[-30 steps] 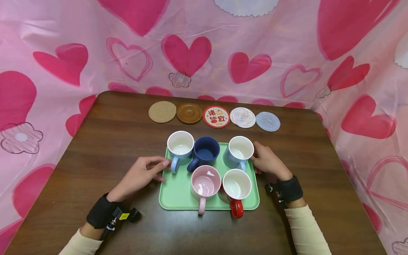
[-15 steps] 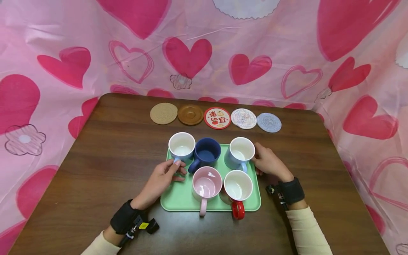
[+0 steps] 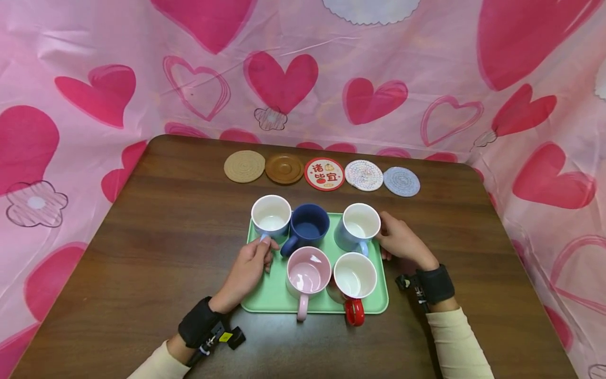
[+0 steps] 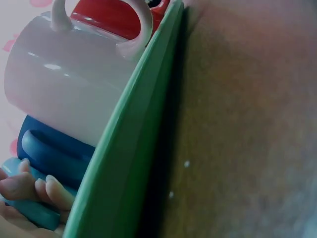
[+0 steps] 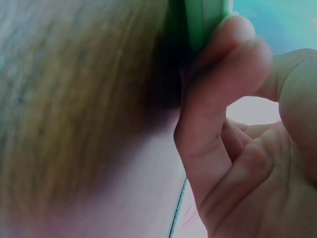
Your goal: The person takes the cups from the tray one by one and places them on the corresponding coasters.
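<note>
left hand on the light blue mug's handle, right hand at the tray's edge

while five mugs stand on the green tray (image 3: 265, 295) in the head view, the left hand (image 3: 248, 268) curls its fingers round the handle of the light blue mug (image 3: 271, 217) at the tray's back left corner. the right hand (image 3: 402, 243) lies at the tray's right rim, just beside a second pale blue mug (image 3: 358, 227). a dark blue mug (image 3: 309, 227) stands between those two; a pink mug (image 3: 306, 273) and a white mug with a red handle (image 3: 355, 279) stand in front. five round coasters (image 3: 322, 173) line the wooden table's (image 3: 165, 221) far edge.

in the left wrist view (seen sideways), fingertips (image 4: 49, 191) press on the light blue handle, beside the dark blue one.

in the right wrist view, curled fingers (image 5: 223, 64) grip the tray's green rim (image 5: 203, 20) against the table.
</note>
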### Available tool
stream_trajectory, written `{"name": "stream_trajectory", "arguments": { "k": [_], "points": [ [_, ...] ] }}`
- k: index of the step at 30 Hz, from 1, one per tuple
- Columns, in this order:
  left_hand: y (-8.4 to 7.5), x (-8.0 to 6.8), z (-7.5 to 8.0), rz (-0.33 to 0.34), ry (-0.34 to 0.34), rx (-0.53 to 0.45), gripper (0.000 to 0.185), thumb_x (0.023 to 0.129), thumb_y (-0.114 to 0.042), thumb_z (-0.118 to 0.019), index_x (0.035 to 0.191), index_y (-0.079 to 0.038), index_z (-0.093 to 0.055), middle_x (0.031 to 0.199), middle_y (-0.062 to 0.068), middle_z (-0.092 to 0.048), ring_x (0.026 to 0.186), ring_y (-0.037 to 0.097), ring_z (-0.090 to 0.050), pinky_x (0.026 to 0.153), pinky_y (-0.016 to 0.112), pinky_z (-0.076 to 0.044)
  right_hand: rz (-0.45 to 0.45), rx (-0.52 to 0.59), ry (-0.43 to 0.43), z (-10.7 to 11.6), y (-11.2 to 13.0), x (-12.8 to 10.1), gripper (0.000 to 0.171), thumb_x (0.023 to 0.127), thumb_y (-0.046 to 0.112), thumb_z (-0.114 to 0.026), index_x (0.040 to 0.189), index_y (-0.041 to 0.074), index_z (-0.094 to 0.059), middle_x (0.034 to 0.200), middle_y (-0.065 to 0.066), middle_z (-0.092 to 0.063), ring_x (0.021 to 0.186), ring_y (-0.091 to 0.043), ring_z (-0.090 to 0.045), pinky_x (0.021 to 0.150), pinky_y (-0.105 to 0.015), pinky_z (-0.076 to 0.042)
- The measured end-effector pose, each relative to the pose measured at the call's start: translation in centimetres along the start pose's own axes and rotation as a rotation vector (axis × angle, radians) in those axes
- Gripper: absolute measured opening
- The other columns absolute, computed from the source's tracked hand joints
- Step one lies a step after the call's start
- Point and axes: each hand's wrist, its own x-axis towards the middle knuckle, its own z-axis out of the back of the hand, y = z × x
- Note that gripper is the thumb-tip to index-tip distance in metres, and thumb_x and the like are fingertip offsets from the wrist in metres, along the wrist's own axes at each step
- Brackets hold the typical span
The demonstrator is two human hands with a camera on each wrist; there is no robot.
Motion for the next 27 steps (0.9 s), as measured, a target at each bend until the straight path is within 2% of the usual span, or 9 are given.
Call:
{"name": "stream_trajectory", "arguments": {
  "k": [4, 10, 14, 19, 22, 27],
  "points": [
    [0.08, -0.22, -0.17, 0.0, -0.046, -0.016, 0.038, 0.106, -0.021, -0.038, 0.085, 0.006, -0.054, 0.067, 0.008, -0.044, 0.061, 0.023, -0.046, 0.058, 0.026, -0.04, -0.006, 0.013, 0.01, -0.06, 0.12, 0.05, 0.025, 0.092, 0.006, -0.061, 0.111, 0.002, -0.046, 0.067, -0.012, -0.056, 0.046, -0.025, -0.058, 0.044, -0.039, -0.05],
    [0.16, -0.32, -0.36, -0.045, -0.131, 0.008, 0.038, 0.105, -0.018, -0.041, 0.076, 0.004, -0.05, 0.066, 0.01, -0.046, 0.059, 0.022, -0.046, 0.058, 0.025, -0.037, -0.012, 0.014, 0.016, -0.01, 0.19, 0.1, 0.027, 0.093, 0.008, -0.061, 0.115, 0.003, -0.046, 0.069, -0.012, -0.056, 0.046, -0.025, -0.058, 0.045, -0.039, -0.051],
    [0.18, -0.29, -0.32, -0.053, -0.188, 0.104, 0.039, 0.104, -0.02, -0.042, 0.072, -0.001, -0.05, 0.062, 0.005, -0.045, 0.054, 0.016, -0.042, 0.055, 0.025, -0.033, -0.012, 0.022, 0.022, 0.09, 0.2, 0.03, 0.026, 0.094, 0.007, -0.06, 0.114, 0.003, -0.045, 0.068, -0.012, -0.056, 0.046, -0.025, -0.058, 0.045, -0.04, -0.051],
    [0.08, -0.29, -0.18, -0.046, -0.272, 0.242, 0.041, 0.103, -0.023, -0.044, 0.064, -0.009, -0.048, 0.057, 0.001, -0.042, 0.051, 0.017, -0.039, 0.052, 0.029, -0.03, -0.016, 0.026, 0.024, 0.19, 0.17, -0.08, 0.026, 0.093, 0.007, -0.06, 0.114, 0.002, -0.045, 0.067, -0.012, -0.056, 0.046, -0.026, -0.058, 0.045, -0.04, -0.051],
    [-0.02, -0.3, -0.07, -0.039, -0.284, 0.239, 0.042, 0.102, -0.023, -0.044, 0.063, -0.01, -0.045, 0.057, 0.001, -0.039, 0.051, 0.018, -0.035, 0.051, 0.029, -0.027, -0.019, 0.015, 0.024, 0.18, 0.16, -0.03, 0.026, 0.094, 0.008, -0.061, 0.114, 0.003, -0.045, 0.068, -0.012, -0.056, 0.047, -0.026, -0.058, 0.045, -0.04, -0.051],
    [-0.02, -0.18, 0.08, -0.02, -0.239, 0.199, 0.043, 0.103, -0.024, -0.044, 0.062, -0.009, -0.045, 0.056, 0.001, -0.04, 0.05, 0.016, -0.035, 0.052, 0.027, -0.026, -0.028, 0.011, 0.018, 0.13, 0.05, -0.06, 0.027, 0.093, 0.009, -0.061, 0.114, 0.004, -0.045, 0.068, -0.013, -0.056, 0.047, -0.026, -0.058, 0.045, -0.04, -0.051]
  ]
}}
